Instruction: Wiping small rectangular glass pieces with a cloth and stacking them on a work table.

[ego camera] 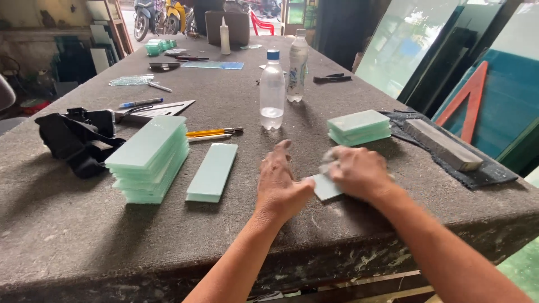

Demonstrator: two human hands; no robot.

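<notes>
A small pale green glass piece (324, 188) lies flat near the front edge of the grey felt-covered table (73, 230). My right hand (356, 171) presses on it, fingers closed around a small grey pad or cloth that is mostly hidden. My left hand (281, 185) rests flat on the table just left of the piece, touching its near edge, fingers together and holding nothing. A single long glass strip (213, 171) lies to the left. Beyond that strip stands a tall stack of long glass strips (150, 157).
A short stack of glass pieces (359, 127) sits right of centre. A grey sharpening stone (442, 143) lies on dark cloth at the right. Two plastic bottles (272, 90), yellow pencils (213, 133), a black bag (76, 140), a square ruler and tools lie farther back. Glass sheets lean at right.
</notes>
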